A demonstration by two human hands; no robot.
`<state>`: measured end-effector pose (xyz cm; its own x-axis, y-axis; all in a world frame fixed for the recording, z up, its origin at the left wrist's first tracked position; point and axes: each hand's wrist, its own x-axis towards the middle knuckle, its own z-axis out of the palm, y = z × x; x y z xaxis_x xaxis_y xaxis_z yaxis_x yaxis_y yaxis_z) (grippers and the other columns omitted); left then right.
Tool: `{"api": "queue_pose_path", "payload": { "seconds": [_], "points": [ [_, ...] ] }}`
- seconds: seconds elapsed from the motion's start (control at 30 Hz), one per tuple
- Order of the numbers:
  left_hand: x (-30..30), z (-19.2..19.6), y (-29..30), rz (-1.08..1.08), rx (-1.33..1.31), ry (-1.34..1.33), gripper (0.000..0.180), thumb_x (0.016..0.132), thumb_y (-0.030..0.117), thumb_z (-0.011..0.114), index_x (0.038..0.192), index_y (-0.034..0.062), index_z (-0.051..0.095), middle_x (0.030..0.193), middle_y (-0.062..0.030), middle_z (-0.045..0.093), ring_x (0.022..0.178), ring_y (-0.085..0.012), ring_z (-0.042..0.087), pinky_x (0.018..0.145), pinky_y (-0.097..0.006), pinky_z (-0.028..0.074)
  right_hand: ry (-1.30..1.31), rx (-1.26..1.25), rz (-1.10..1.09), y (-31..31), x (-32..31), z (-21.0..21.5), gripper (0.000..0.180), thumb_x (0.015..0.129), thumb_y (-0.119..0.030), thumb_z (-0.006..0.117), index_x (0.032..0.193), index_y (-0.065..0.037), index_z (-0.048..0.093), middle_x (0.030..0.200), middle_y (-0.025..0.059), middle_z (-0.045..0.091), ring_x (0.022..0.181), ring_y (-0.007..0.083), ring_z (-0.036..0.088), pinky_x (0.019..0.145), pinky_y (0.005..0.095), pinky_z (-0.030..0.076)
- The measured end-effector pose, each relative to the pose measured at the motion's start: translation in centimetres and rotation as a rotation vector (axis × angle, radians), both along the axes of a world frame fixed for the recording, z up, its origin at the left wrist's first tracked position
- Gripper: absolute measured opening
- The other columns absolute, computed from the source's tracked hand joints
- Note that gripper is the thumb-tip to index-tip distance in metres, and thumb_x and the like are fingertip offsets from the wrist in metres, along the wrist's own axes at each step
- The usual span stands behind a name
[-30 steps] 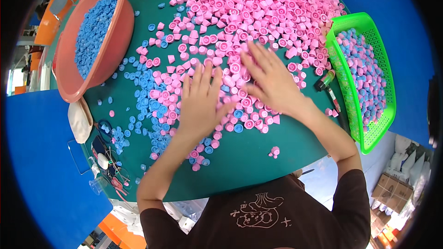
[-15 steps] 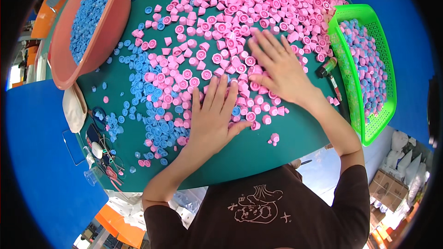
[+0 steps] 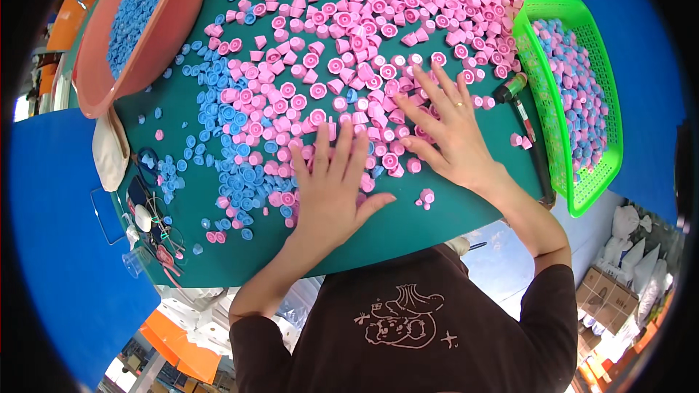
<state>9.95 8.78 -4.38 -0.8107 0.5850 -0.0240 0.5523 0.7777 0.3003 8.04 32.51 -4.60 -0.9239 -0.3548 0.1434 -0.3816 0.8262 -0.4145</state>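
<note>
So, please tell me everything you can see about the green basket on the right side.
The green basket is a long rectangular tray of bright plastic, as it looks, with slotted walls and a thick rim. It sits flat at the right edge of the green table, its near end reaching past the table edge. Inside lie mixed pink and blue caps. A dark tool lies beside its left wall. Neither hand touches it.

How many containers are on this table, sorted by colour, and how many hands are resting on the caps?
Salmon-pink round basin holding blue caps: 1
Green mesh basket holding mixed pink and blue caps: 1
Hands lying flat on the loose caps, left hand and right hand: 2
Total: 2 containers, 2 hands
</note>
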Motion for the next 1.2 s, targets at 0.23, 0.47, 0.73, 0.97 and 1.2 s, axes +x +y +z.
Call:
{"api": "queue_pose_path", "payload": {
  "seconds": [0.23, 0.47, 0.73, 0.97, 1.2],
  "points": [
    [-2.0, 0.6, -1.1, 0.095, 0.061, 0.08, 0.074, 0.084, 0.054, 0.064, 0.144, 0.0152, 0.045, 0.155, -0.0177, 0.028, 0.144, -0.0449, 0.016, 0.105, -0.073, 0.007, -0.008, -0.044, 0.052, -1.6, 0.4, -0.4, 0.043, 0.087, -0.032, 0.067, 0.126, -0.017, 0.064, 0.153, 0.0161, 0.032, 0.145, 0.0395, 0.019, 0.113, 0.0646, 0.009],
    [-3.5, -1.2, -0.8, 0.082, 0.055, 0.128, 0.074, 0.084, 0.056, 0.063, 0.141, 0.0119, 0.048, 0.153, -0.018, 0.032, 0.144, -0.0449, 0.018, 0.106, -0.072, 0.009, 0.018, -0.049, -0.031, 0.1, 1.5, 0.2, 0.04, 0.087, -0.03, 0.066, 0.126, -0.021, 0.065, 0.153, 0.0133, 0.034, 0.145, 0.0382, 0.02, 0.114, 0.0628, 0.009],
    [-4.1, -0.6, -0.5, 0.08, 0.052, 0.125, 0.069, 0.084, 0.054, 0.065, 0.137, 0.0117, 0.052, 0.152, -0.0177, 0.033, 0.143, -0.0451, 0.019, 0.108, -0.071, 0.01, 0.02, 0.025, -0.03, -0.2, 0.8, -0.7, 0.047, 0.087, -0.036, 0.066, 0.132, -0.023, 0.06, 0.155, 0.0142, 0.03, 0.145, 0.0404, 0.019, 0.113, 0.0651, 0.008],
    [-1.7, 0.0, 1.3, -0.074, 0.104, 0.06, 0.069, 0.085, 0.058, 0.059, 0.138, 0.0144, 0.052, 0.153, -0.0188, 0.03, 0.143, -0.045, 0.018, 0.108, -0.07, 0.01, 0.051, -0.015, -0.057, 0.2, -0.2, 0.1, 0.04, 0.089, -0.035, 0.064, 0.126, -0.02, 0.065, 0.152, 0.0143, 0.034, 0.145, 0.04, 0.02, 0.113, 0.065, 0.008],
    [-2.8, -0.8, 2.3, -0.052, 0.094, 0.081, 0.076, 0.085, 0.06, 0.057, 0.142, 0.0109, 0.045, 0.153, -0.0185, 0.031, 0.143, -0.0461, 0.017, 0.108, -0.07, 0.011, 0.039, -0.061, -0.098, 1.4, 0.3, -0.2, 0.038, 0.089, -0.033, 0.063, 0.125, -0.02, 0.066, 0.152, 0.0125, 0.035, 0.145, 0.0388, 0.019, 0.114, 0.0646, 0.008]
  ]
}}
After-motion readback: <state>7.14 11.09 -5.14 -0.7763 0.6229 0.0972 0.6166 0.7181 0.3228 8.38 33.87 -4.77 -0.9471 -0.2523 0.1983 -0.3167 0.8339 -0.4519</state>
